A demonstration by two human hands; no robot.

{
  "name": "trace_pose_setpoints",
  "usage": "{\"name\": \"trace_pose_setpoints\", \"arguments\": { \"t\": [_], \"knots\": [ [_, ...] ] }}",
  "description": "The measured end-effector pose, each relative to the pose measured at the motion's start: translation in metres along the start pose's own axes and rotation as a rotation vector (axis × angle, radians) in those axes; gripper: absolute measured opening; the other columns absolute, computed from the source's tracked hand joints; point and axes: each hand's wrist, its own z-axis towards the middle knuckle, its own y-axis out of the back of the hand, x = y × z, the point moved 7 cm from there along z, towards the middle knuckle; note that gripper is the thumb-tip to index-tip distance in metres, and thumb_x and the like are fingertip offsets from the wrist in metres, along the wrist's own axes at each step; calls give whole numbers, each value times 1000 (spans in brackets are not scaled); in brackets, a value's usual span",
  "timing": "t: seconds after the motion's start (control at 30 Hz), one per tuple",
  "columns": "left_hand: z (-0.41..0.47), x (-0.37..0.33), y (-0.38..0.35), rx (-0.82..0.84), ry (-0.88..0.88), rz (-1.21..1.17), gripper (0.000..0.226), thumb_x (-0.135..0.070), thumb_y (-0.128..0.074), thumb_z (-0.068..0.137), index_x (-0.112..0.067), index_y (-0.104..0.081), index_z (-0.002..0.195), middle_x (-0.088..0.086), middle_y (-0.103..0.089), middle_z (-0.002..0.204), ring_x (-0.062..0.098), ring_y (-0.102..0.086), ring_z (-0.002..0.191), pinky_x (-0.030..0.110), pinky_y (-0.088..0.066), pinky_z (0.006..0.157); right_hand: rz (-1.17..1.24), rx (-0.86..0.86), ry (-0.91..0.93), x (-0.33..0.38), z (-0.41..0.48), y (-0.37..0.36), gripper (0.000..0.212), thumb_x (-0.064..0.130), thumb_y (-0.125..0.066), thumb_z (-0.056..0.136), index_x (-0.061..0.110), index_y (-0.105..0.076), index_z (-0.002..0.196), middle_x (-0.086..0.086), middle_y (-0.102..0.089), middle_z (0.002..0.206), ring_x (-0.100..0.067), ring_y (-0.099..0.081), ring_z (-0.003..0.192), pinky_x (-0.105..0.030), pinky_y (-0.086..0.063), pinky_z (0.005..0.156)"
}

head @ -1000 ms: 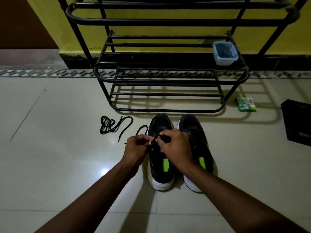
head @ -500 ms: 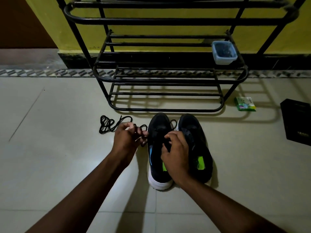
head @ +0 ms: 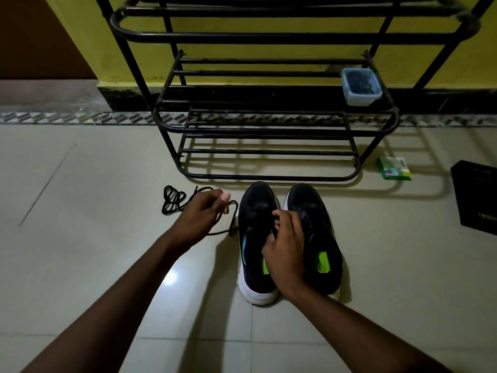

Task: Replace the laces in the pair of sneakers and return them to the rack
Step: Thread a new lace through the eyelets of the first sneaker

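L hand (head: 200, 214) is curled round a black lace (head: 234, 219), held out sideways near a loose coil (head: 173, 199). R hand (head: 287, 249) pinches at the eyelet area of one shoe (head: 255, 205); exactly what it pinches, can't tell. The pair sits on the floor just in front of the rack (head: 269, 177). Risks: slack snags w/ the coil & knots, the end slips from L's grip, or black-on-black in dim light means a missed eyelet.

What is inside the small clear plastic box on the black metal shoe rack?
The small clear plastic box on the black metal shoe rack holds a dark mass. What it is cannot be told; anything underneath it is covered.
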Motion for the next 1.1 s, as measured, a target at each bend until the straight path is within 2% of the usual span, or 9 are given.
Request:
{"name": "trace_pose_setpoints", "arguments": {
  "t": [0.07,0.13,0.2,0.4,0.5,0.57,0.73,0.93,1.1],
  "knots": [
    [1,4,-1,58,-91,636,35,-68,-61,85,-33,-62,85,-16,-61,80,2,-56,69,29,-47,62,-7,0,-10,0,0,0,51,-12,-59,78,12,-57,123,-2,-49,125,-23,-57,114,-42,-51,98],
    [-1,11,1,148,-52,863,40,-83,-59,72,-46,-66,85,-21,-68,95,3,-64,86,32,-55,73,-9,1,-10,0,0,0,51,-13,-59,78,12,-57,123,-3,-49,125,-23,-57,114,-42,-51,98],
    [-1,11,7,123,-38,625,47,-85,-57,73,-41,-74,78,-22,-71,89,3,-66,87,37,-56,79,-14,5,-10,0,0,1,52,-13,-59,78,12,-57,123,-2,-49,125,-23,-57,115,-42,-51,99],
    [-6,1,6,-44,15,-503,39,-35,-47,101,-10,-63,75,9,-69,92,19,-68,95,32,-53,84,-18,16,2,3,-1,1,52,-15,-54,78,11,-56,123,-1,-48,124,-23,-56,115,-42,-50,100],
    [-5,14,-17,-70,221,-803,44,-32,-39,108,-16,-46,68,5,-43,62,22,-46,57,33,-45,64,-31,32,-5,5,-1,1,55,-17,-54,75,9,-56,124,-4,-48,126,-25,-56,117,-43,-49,100],
    [-8,22,-25,-166,274,-565,43,-28,-40,109,-20,-42,67,-3,-35,55,16,-32,52,29,-36,54,-42,45,-4,6,-1,1,57,-17,-55,75,9,-55,125,-4,-47,127,-24,-55,116,-42,-49,101],
    [-10,16,-38,-105,95,132,11,-27,-70,93,-25,-59,92,-6,-58,53,4,-44,43,17,-35,46,-141,73,-4,10,-2,1,57,-11,-60,77,13,-53,129,-3,-47,129,-24,-53,117,-42,-48,102],
    [-4,15,-45,26,-43,487,10,-12,-73,88,-19,-68,94,-7,-47,92,6,-51,85,5,-34,67,-160,62,20,14,-1,2,57,-12,-58,75,9,-54,128,-5,-48,128,-26,-54,114,-42,-49,100],
    [-4,8,-47,77,-76,510,20,-16,-64,86,-30,-51,82,-6,-62,94,18,-63,88,39,-51,76,-160,54,32,15,-2,3,56,-10,-57,78,10,-54,130,-5,-47,129,-26,-54,114,-41,-49,101]
  ]
}}
